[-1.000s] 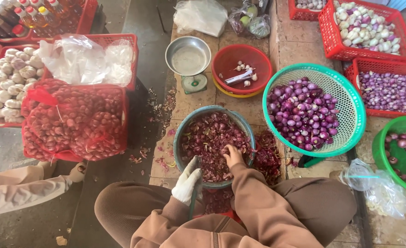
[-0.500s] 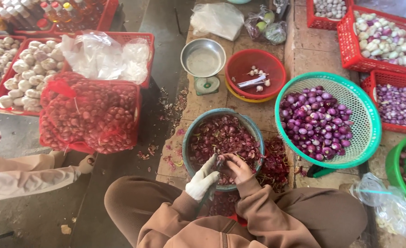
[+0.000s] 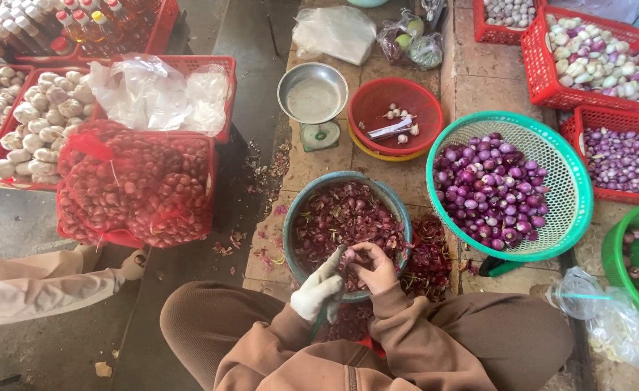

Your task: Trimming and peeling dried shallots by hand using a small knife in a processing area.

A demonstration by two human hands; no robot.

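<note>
Lots of purple onions fill the green basket (image 3: 576, 181) on my right. Red peels fill the round bowl (image 3: 290, 239) by my knees. Over its near edge, my gloved left hand (image 3: 319, 289) and bare right hand (image 3: 374, 266) hold one small onion (image 3: 349, 255).

Bright, even daylight; soft shadows, sharp focus, slight wide-angle edge distortion.
</note>
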